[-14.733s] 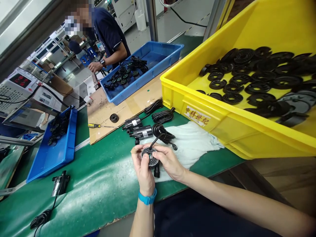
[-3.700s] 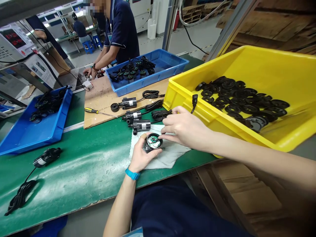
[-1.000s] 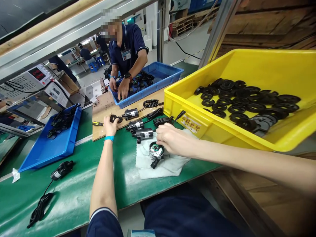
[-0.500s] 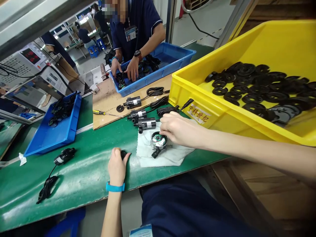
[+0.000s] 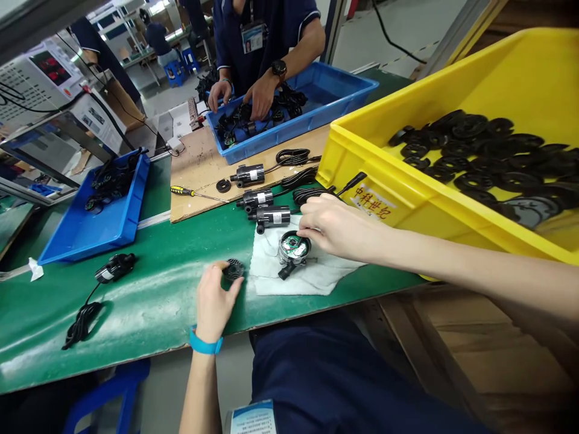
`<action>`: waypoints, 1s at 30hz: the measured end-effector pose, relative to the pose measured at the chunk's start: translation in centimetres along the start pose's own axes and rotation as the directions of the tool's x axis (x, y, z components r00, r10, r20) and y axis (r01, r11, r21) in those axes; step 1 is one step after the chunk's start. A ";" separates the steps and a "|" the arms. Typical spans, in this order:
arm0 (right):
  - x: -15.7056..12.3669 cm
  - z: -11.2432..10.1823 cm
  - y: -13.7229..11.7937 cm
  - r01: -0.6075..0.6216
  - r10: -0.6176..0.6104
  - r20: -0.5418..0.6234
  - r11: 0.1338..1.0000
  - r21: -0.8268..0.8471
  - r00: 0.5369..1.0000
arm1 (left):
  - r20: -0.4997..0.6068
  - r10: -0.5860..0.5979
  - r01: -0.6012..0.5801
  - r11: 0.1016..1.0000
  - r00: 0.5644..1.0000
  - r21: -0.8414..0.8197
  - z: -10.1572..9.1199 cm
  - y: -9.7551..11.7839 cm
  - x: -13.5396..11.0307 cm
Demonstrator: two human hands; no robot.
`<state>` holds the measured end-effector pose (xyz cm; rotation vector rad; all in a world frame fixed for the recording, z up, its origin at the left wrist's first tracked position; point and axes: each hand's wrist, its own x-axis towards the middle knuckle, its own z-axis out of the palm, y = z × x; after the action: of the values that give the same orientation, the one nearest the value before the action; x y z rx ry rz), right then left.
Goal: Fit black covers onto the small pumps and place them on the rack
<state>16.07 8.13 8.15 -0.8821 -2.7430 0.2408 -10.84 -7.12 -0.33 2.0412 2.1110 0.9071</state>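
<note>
**Open pump (image 5: 293, 249) being steadied, hands kept well apart**

In the head view, the pump is sitting on a white cloth (image 5: 266, 283), its rim being touched by the right hand (image 5: 339, 226). A black slotted disc (image 5: 234, 269) is being fingered by the left hand (image 5: 215, 307), the grip unclear. The bare circuit board (image 5: 293, 245) could be knocked by a slip. Other pumps (image 5: 272, 216) are lying just behind, the yellow crate (image 5: 407, 223) is looming nearby, and a strip of green bench (image 5: 242, 307) is lying between cloth and left hand.
</note>
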 end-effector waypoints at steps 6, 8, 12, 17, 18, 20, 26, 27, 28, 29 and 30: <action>0.0 -0.2 -0.5 -0.013 0.014 0.010 1.000 -0.012 1.000 | -0.226 0.122 -0.184 0.942 0.967 -0.282 1.2 8.6 2.9; -0.1 -0.2 -0.6 -0.020 0.020 0.004 1.000 -0.021 1.000 | -0.249 0.154 -0.227 0.928 0.956 -0.295 2.2 10.1 3.8; -0.3 -0.2 -0.7 -0.049 0.048 -0.011 0.998 -0.037 0.999 | -0.247 0.139 -0.219 0.916 0.959 -0.336 4.3 10.7 4.8; -0.2 -0.3 -0.6 -0.073 0.072 0.012 0.997 0.016 0.997 | -0.221 0.122 -0.197 0.911 0.968 -0.362 5.0 10.5 4.9; -0.2 -0.3 -0.5 -0.077 0.076 0.016 0.997 0.026 0.997 | -0.219 0.122 -0.198 0.908 0.968 -0.368 5.0 10.5 4.9; -0.1 -0.4 -0.5 -0.083 0.082 0.020 0.996 0.036 0.996 | -0.229 0.106 -0.192 0.897 0.968 -0.397 5.1 10.3 4.8; -0.3 -0.7 -0.4 -0.093 0.092 0.021 0.993 0.066 0.996 | -0.280 0.041 -0.176 0.862 0.959 -0.475 6.4 9.8 4.6; -0.3 -0.7 -0.4 -0.091 0.090 0.018 0.993 0.076 0.996 | -0.293 0.050 -0.191 0.858 0.955 -0.476 6.5 9.7 4.6; -0.3 -0.8 -0.4 -0.088 0.087 0.015 0.992 0.087 0.996 | -0.312 0.059 -0.210 0.853 0.948 -0.477 6.6 9.8 4.6; -0.3 -0.8 -0.5 -0.085 0.084 0.016 0.992 0.097 0.996 | -0.331 0.069 -0.231 0.848 0.941 -0.477 6.6 9.8 4.6; -0.3 -0.8 -0.5 -0.084 0.083 0.022 0.991 0.102 0.996 | -0.345 0.081 -0.248 0.846 0.935 -0.472 6.6 9.9 4.6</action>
<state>16.23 7.60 9.00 -0.9723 -2.6850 0.4032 0.35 -0.97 0.24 1.9008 1.5630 1.7066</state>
